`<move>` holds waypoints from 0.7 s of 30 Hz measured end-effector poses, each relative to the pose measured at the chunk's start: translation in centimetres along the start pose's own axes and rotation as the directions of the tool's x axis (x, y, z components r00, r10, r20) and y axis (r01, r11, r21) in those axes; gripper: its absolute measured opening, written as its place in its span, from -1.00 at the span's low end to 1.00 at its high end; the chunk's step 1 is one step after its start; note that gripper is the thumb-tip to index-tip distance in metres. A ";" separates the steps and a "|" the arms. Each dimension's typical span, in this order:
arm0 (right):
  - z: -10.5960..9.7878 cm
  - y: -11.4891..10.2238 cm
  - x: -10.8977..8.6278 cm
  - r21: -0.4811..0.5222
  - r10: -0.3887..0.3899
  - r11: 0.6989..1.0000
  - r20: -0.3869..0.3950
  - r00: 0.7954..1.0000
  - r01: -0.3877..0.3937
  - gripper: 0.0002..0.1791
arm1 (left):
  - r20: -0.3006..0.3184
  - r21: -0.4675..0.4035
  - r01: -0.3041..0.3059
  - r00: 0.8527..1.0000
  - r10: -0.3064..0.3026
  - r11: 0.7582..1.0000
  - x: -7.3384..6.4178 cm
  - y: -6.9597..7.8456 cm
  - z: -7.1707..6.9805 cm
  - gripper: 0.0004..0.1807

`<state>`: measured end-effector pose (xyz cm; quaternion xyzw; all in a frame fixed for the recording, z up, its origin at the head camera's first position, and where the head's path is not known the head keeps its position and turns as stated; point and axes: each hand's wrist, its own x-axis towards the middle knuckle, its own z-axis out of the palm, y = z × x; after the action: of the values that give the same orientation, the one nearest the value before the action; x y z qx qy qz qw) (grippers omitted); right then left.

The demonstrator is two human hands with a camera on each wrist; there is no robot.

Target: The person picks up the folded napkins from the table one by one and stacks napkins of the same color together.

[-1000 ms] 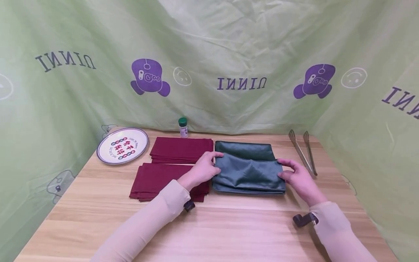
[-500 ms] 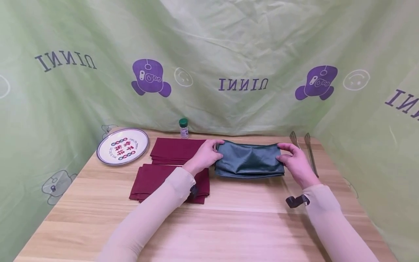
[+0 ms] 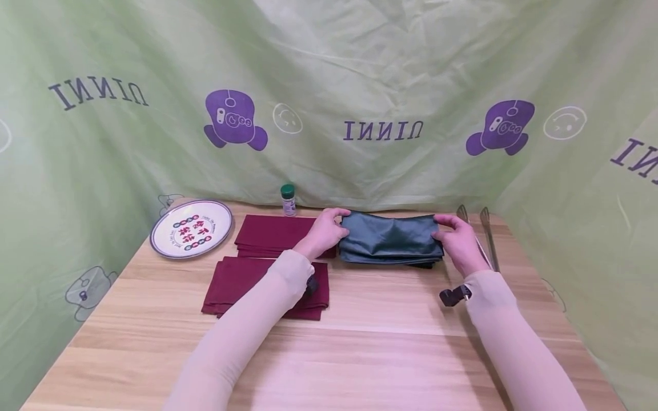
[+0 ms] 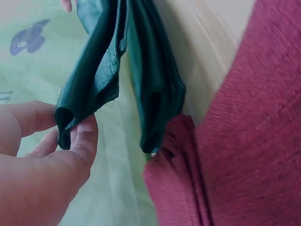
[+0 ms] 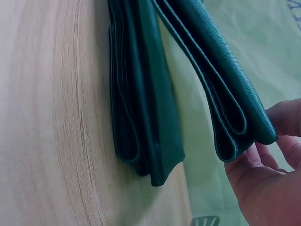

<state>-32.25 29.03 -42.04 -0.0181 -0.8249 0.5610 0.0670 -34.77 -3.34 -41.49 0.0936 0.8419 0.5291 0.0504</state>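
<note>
Green cloths [image 5: 230,75] apart — wrist views only

Head view bright | pinkish glare on tabletop [image 3: 354,359], nearer than fingers [image 3: 448,220] | green cloth [image 3: 390,235] shiny between them | wrist views dimmer

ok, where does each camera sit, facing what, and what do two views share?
Head: on the person's head, facing forward and down at the table and green curtain; left hand, right hand and both sleeves show.
Left wrist: on the left wrist, facing the left hand pinching the upper green cloth; another fingertip shows top left.
Right wrist: on the right wrist, facing the right hand pinching that cloth's other end.
Both wrist views share the upper green cloth and lower green cloth.
</note>
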 end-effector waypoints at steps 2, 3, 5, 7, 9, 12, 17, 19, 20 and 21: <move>0.2 0.3 0.4 -0.007 -0.003 1.000 -0.015 1.000 0.003 -0.48 | -0.017 -0.002 0.002 1.000 -0.002 1.000 0.4 -0.5 0.1 -0.46; 0.2 0.4 0.6 -0.015 -0.003 1.000 -0.021 1.000 0.003 -0.48 | -0.025 -0.001 0.004 1.000 -0.004 1.000 0.6 -0.7 0.1 -0.46; 0.4 0.6 0.9 -0.024 -0.001 1.000 -0.034 0.999 0.000 -0.48 | -0.043 0.007 0.005 0.999 -0.004 1.000 0.9 -1.1 0.2 -0.47; 0.6 0.7 1.1 -0.036 0.007 0.999 -0.039 0.999 -0.008 -0.48 | -0.055 0.009 0.004 0.998 -0.003 1.000 1.1 -1.3 0.3 -0.47; 0.8 0.8 1.2 -0.038 0.016 0.999 -0.039 0.999 -0.018 -0.47 | -0.057 0.010 0.010 0.998 -0.009 1.000 1.3 -1.5 0.4 -0.47; 1.0 1.0 1.3 -0.034 0.044 0.998 -0.032 0.999 -0.045 -0.45 | -0.046 0.009 0.007 0.999 -0.007 1.000 1.5 -1.6 0.7 -0.45; 1.1 1.6 1.4 -0.055 0.073 0.996 -0.017 0.997 -0.074 -0.43 | -0.027 0.090 -0.012 1.000 0.015 0.996 1.5 -1.8 1.0 -0.42; 1.1 1.9 1.5 -0.066 0.075 0.995 -0.007 0.997 -0.076 -0.42 | -0.017 0.127 -0.011 1.000 0.013 0.992 1.4 -1.8 1.1 -0.42; 1.1 2.1 1.6 -0.072 0.075 0.995 -0.003 0.997 -0.075 -0.42 | -0.010 0.136 -0.012 1.000 0.014 0.991 1.3 -1.8 1.1 -0.41; 1.0 2.2 1.6 -0.077 0.074 0.994 0.002 0.997 -0.074 -0.42 | -0.002 0.141 -0.012 1.000 0.013 0.990 1.3 -1.9 1.2 -0.41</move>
<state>-34.06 29.06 -44.34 -0.0498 -0.8448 0.5310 0.0435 -35.97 -2.84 -43.64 0.1013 0.8767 0.4686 0.0389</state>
